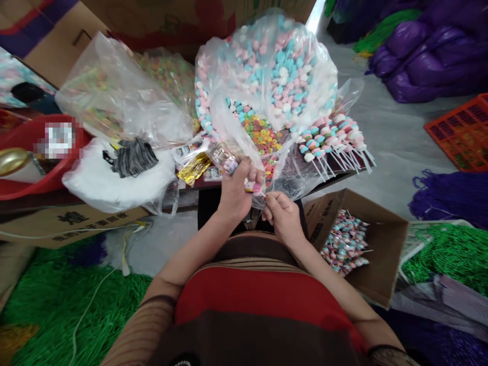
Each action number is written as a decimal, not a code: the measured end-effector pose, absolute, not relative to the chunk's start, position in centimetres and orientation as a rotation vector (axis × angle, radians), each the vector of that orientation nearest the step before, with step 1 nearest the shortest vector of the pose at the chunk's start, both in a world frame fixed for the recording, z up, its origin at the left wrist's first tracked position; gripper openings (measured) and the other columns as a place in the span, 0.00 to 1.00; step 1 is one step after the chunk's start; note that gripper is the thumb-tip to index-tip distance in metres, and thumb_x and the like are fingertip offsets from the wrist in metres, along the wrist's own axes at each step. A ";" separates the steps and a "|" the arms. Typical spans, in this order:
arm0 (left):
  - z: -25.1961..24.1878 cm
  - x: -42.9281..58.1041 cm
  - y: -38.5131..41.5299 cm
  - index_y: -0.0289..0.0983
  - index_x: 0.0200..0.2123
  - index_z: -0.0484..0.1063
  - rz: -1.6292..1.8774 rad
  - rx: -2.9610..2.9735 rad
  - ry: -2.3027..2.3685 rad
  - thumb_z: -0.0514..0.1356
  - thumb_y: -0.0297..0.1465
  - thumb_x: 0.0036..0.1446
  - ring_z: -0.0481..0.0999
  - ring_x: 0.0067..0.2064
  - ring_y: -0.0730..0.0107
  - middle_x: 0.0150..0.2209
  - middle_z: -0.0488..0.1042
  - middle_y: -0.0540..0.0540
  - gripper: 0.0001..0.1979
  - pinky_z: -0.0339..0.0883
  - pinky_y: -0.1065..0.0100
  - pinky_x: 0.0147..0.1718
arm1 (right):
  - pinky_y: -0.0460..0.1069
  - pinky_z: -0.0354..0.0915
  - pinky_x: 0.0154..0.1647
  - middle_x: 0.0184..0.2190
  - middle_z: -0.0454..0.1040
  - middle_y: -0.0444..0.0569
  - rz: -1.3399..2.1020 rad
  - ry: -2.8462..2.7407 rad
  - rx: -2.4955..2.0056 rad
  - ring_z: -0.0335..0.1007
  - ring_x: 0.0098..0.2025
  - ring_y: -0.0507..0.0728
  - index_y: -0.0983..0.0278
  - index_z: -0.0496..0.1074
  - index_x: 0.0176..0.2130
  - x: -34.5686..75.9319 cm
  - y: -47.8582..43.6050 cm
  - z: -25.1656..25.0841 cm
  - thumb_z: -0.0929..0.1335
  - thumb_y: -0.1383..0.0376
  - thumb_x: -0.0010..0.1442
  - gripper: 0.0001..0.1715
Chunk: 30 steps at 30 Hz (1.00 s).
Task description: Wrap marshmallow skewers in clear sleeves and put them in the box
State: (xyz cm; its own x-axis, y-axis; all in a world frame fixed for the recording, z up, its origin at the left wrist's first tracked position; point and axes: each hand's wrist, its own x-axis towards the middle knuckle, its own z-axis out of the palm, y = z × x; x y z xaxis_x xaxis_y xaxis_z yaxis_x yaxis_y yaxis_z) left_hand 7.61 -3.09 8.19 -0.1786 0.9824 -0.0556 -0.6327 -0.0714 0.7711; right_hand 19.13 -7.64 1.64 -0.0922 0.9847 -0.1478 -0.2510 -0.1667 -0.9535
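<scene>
My left hand (pixel 234 195) is closed around a candy skewer (pixel 257 189), with a pink piece showing below the fingers. A clear printed wrapper (pixel 227 161) extends above that hand; how much of the skewer it covers is hidden. At the skewer's lower end, my right hand (pixel 282 211) pinches the white stick. Just beyond my hands, an open plastic bag holds colourful candy rings (pixel 263 134). Gold twist ties (pixel 194 169) lie to the left, and several unwrapped marshmallow skewers (pixel 333 136) rest at the right with their sticks toward me.
A large clear bag of marshmallows (pixel 267 66) stands at the back, beside another candy bag (pixel 125 96). A red basin (pixel 72 162) sits at left. Below the table at right, a cardboard box (pixel 385 254) holds wrapped skewers (pixel 345 244). An orange crate (pixel 461 134) stands farther right.
</scene>
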 end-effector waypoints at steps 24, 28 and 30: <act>7.9 5.0 -2.6 0.41 0.42 0.74 1.443 0.721 0.751 0.73 0.49 0.50 0.82 0.37 0.66 0.23 0.70 0.55 0.23 0.74 0.66 0.37 | 0.45 0.60 0.23 0.21 0.74 0.41 1.769 -1.098 -0.921 0.63 0.20 0.48 0.62 0.76 0.37 19.4 -6.7 2.6 0.72 0.48 0.62 0.20; 6.6 6.5 -3.4 0.41 0.36 0.72 1.440 0.708 0.799 0.72 0.48 0.52 0.76 0.28 0.74 0.22 0.67 0.57 0.19 0.72 0.69 0.30 | 0.45 0.60 0.23 0.23 0.77 0.40 1.738 -1.088 -0.920 0.64 0.19 0.49 0.60 0.73 0.45 18.7 -6.5 2.8 0.72 0.46 0.62 0.23; 5.7 6.6 -3.9 0.42 0.40 0.72 1.397 0.729 0.834 0.71 0.49 0.53 0.72 0.24 0.76 0.24 0.69 0.56 0.21 0.69 0.70 0.25 | 0.46 0.60 0.23 0.24 0.77 0.40 1.709 -1.075 -0.924 0.64 0.19 0.49 0.60 0.71 0.44 18.7 -6.4 2.8 0.73 0.46 0.61 0.23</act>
State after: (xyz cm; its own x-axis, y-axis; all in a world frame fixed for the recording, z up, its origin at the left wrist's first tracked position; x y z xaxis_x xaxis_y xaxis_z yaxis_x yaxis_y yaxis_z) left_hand 6.60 -3.91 5.70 -0.0079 0.9976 -0.0695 -0.5341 0.0545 0.8436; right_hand 18.71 -6.43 2.78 -0.3266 0.9364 -0.1287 -0.2895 -0.2287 -0.9294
